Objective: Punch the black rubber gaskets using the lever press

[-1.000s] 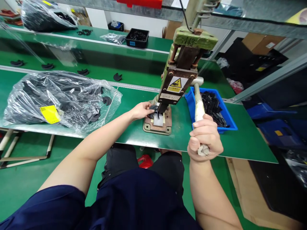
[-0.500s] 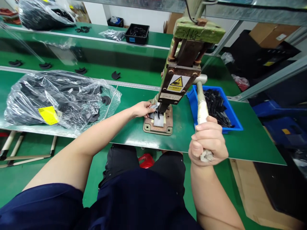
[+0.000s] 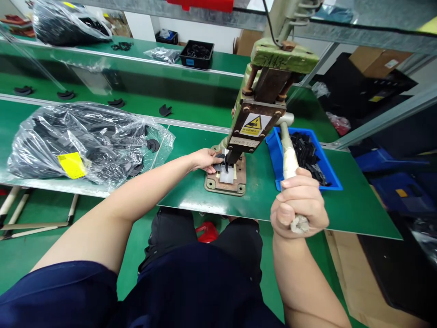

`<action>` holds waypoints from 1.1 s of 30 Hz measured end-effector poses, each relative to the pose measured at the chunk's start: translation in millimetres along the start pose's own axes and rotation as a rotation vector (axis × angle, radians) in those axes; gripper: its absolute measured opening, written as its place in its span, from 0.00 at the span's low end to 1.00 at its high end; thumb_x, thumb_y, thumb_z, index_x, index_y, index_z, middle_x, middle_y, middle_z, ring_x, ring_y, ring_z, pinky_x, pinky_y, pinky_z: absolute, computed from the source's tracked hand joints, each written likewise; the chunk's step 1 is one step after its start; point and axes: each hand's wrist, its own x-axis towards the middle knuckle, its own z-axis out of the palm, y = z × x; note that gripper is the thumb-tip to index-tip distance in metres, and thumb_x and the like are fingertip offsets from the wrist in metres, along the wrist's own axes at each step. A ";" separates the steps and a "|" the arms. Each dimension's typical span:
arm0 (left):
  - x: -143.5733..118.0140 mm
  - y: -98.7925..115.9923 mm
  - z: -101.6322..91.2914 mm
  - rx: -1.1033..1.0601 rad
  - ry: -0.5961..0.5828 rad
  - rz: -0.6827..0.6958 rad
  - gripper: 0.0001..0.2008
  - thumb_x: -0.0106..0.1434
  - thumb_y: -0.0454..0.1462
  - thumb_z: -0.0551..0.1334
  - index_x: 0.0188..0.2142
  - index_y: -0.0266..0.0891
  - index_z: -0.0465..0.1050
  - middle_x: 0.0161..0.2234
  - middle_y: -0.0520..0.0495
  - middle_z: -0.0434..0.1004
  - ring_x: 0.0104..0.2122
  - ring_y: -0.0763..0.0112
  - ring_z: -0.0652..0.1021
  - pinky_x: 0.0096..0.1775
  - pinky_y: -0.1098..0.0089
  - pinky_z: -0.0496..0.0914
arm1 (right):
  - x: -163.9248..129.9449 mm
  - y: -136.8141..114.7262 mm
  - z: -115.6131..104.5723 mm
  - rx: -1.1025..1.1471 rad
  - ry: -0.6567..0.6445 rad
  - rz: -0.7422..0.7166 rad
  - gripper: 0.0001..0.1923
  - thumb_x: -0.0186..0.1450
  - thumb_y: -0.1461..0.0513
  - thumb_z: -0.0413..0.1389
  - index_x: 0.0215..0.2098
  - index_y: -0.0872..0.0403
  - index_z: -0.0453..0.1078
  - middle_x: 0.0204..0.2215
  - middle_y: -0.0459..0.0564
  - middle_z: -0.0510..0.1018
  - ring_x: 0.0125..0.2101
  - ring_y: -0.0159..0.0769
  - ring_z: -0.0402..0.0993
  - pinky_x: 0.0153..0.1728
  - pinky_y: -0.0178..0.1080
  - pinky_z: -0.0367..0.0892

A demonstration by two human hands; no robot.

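My left hand (image 3: 205, 160) pinches a dark curved plastic piece (image 3: 219, 166) at the base of a green hand press (image 3: 254, 120). The piece lies under the press ram (image 3: 235, 156), on a pale plate (image 3: 226, 176); its exact seating is hidden by my fingers and the ram. My right hand (image 3: 300, 202) is wrapped round the tape-covered end of the press lever (image 3: 288, 152), which slopes down toward me.
A blue bin (image 3: 331, 175) of black parts stands right of the press. To the left lies a clear bag (image 3: 78, 136) of dark curved pieces. Several similar pieces (image 3: 165, 110) lie along the strip behind. A black tray (image 3: 197, 54) sits on the far shelf.
The view has shifted slightly. My left hand still pinches the curved piece under the ram, and my right hand keeps its grip on the lever, which looks nearly unmoved.
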 end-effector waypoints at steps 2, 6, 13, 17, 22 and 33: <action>-1.5 -4.3 1.7 -0.033 0.003 0.046 0.12 0.69 0.41 0.72 0.39 0.36 0.73 0.23 0.47 0.79 0.19 0.70 0.80 0.25 0.74 0.75 | 27.0 -1.8 1.0 0.039 -0.003 0.006 0.09 0.69 0.52 0.65 0.35 0.47 0.75 0.27 0.42 0.75 0.36 0.39 0.80 0.57 0.59 0.76; -19.3 -13.6 0.5 -0.154 0.015 0.198 0.15 0.68 0.43 0.73 0.37 0.36 0.72 0.26 0.48 0.80 0.22 0.73 0.80 0.27 0.74 0.77 | 93.2 3.4 -0.3 0.126 -0.012 0.011 0.25 0.66 0.50 0.68 0.59 0.47 0.74 0.48 0.49 0.78 0.50 0.41 0.80 0.59 0.54 0.77; -97.5 -25.8 -8.8 -0.163 -0.054 0.407 0.20 0.67 0.50 0.73 0.35 0.38 0.70 0.25 0.50 0.80 0.20 0.73 0.79 0.23 0.75 0.74 | 27.4 24.8 10.5 -0.042 -0.045 0.361 0.22 0.68 0.56 0.66 0.58 0.49 0.71 0.50 0.53 0.77 0.50 0.39 0.79 0.57 0.49 0.78; -130.6 -30.0 4.2 -0.152 -0.095 0.450 0.20 0.67 0.52 0.71 0.36 0.39 0.69 0.25 0.50 0.80 0.21 0.72 0.80 0.23 0.73 0.75 | -61.9 7.2 32.0 0.064 -0.468 0.646 0.17 0.67 0.55 0.66 0.53 0.49 0.75 0.47 0.52 0.83 0.46 0.39 0.82 0.50 0.46 0.81; -145.3 -34.4 27.5 -0.164 -0.145 0.452 0.20 0.68 0.52 0.70 0.38 0.39 0.70 0.25 0.51 0.79 0.21 0.72 0.79 0.23 0.73 0.75 | -98.9 -15.9 50.3 0.107 -0.434 0.673 0.09 0.70 0.55 0.63 0.46 0.49 0.76 0.42 0.49 0.83 0.43 0.38 0.82 0.48 0.43 0.79; -145.2 -29.4 47.6 -0.132 -0.135 0.383 0.19 0.68 0.53 0.69 0.36 0.41 0.69 0.25 0.49 0.79 0.21 0.68 0.79 0.22 0.71 0.74 | -104.1 -23.1 41.5 0.023 -0.378 0.629 0.07 0.73 0.56 0.58 0.42 0.51 0.72 0.39 0.50 0.81 0.39 0.37 0.78 0.43 0.42 0.75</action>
